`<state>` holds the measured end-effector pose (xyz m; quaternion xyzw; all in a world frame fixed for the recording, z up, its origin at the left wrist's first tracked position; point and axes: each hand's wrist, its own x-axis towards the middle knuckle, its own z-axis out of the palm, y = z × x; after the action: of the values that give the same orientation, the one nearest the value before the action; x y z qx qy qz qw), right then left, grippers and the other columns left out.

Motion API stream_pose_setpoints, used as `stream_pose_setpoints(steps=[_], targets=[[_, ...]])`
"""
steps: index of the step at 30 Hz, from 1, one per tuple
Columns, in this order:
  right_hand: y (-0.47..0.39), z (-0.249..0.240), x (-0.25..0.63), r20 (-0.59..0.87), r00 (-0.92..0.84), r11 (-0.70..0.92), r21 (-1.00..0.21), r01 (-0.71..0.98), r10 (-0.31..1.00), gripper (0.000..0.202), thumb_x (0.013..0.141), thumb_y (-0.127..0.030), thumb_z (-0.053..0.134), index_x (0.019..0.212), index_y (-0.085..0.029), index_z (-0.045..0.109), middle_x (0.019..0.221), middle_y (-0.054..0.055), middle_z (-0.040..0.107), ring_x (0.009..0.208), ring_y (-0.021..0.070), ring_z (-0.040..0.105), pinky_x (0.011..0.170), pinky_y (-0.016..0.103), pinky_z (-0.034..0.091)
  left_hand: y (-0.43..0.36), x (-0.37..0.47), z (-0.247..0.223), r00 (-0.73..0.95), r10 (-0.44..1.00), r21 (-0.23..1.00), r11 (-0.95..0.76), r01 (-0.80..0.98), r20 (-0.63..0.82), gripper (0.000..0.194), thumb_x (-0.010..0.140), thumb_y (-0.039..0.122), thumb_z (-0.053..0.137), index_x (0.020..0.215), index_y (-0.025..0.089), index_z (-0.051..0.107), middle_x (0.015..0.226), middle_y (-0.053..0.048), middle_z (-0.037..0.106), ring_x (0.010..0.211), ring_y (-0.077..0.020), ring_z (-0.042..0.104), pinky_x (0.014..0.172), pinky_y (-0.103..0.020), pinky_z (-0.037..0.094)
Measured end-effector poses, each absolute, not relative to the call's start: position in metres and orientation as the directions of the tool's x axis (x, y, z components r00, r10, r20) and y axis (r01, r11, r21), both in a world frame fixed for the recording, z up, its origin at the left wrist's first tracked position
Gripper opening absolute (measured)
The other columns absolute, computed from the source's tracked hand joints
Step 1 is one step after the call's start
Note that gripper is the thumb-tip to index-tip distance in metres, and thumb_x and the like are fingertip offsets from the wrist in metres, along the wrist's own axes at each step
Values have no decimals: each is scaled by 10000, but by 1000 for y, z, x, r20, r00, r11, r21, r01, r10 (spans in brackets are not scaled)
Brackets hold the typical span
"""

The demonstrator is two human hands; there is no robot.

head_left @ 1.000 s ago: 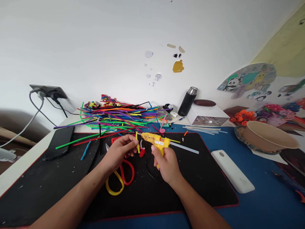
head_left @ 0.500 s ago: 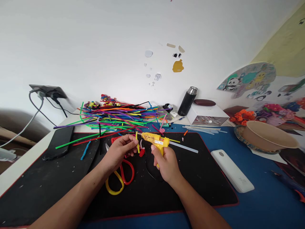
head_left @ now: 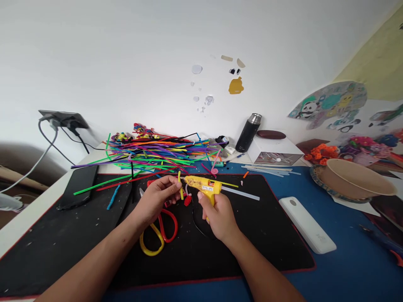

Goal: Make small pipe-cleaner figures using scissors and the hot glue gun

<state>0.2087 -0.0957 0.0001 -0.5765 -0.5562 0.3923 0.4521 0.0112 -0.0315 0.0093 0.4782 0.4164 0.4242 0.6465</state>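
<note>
My right hand (head_left: 217, 212) is closed round the grip of a yellow hot glue gun (head_left: 197, 183), its nozzle pointing left. A translucent glue stick (head_left: 242, 193) juts from the gun's back end. Between thumb and fingers, my left hand (head_left: 160, 195) pinches a short yellow pipe cleaner (head_left: 180, 191), held nearly upright. The nozzle tip is right at this piece; whether they touch I cannot tell. Just below the gun is a small red fuzzy piece (head_left: 187, 200). Scissors (head_left: 168, 228) with one red and one yellow handle lie under my left wrist, blades partly hidden.
A heap of coloured pipe cleaners (head_left: 157, 153) lies along the wall. On the black mat (head_left: 267, 243) is a blue twisted piece (head_left: 113, 197); a phone (head_left: 78, 186) lies at left. A white power bank (head_left: 307, 224), bowl (head_left: 355, 180) and black flask (head_left: 248, 133) stand rightward.
The glue gun has shifted slightly left and down in my right hand. In my left hand the yellow pipe cleaner has moved a little left and its top has straightened upward.
</note>
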Motion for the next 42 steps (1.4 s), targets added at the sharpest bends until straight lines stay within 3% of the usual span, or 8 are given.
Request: stream_pose_setpoints(steps=[5, 11, 21, 42], targets=[[-97, 1, 208, 47, 75, 23, -955, 296, 996, 547, 987, -609, 545, 592, -234, 501, 407, -35, 454, 365, 122, 463, 423, 240, 367, -31, 10, 8, 289, 948, 970, 184, -159, -133, 354, 786, 480, 875, 822, 194, 670, 619, 14, 662, 539, -120, 565, 528, -230, 429], [-96, 0, 208, 57, 97, 29, -964, 265, 994, 510, 977, -630, 545, 698, -206, 591, 478, -11, 548, 391, 127, 491, 418, 238, 374, -32, 12, 10, 278, 951, 974, 180, -137, -137, 382, 755, 499, 890, 808, 192, 669, 610, 12, 654, 528, -123, 560, 527, -235, 433], [-95, -1, 209, 63, 105, 33, -963, 268, 993, 551, 970, -692, 521, 739, -202, 617, 486, -18, 543, 392, 127, 492, 416, 240, 372, -31, 11, 6, 298, 947, 983, 158, -93, -123, 375, 759, 501, 887, 814, 196, 674, 616, 13, 666, 529, -120, 558, 519, -231, 426], [-97, 1, 209, 58, 73, 34, -955, 294, 996, 436, 990, -563, 550, 720, -220, 570, 475, -29, 525, 389, 128, 480, 427, 242, 371, -29, 9, 5, 275, 955, 978, 154, -141, -111, 343, 777, 469, 885, 827, 196, 683, 611, 19, 657, 520, -112, 557, 522, -226, 434]])
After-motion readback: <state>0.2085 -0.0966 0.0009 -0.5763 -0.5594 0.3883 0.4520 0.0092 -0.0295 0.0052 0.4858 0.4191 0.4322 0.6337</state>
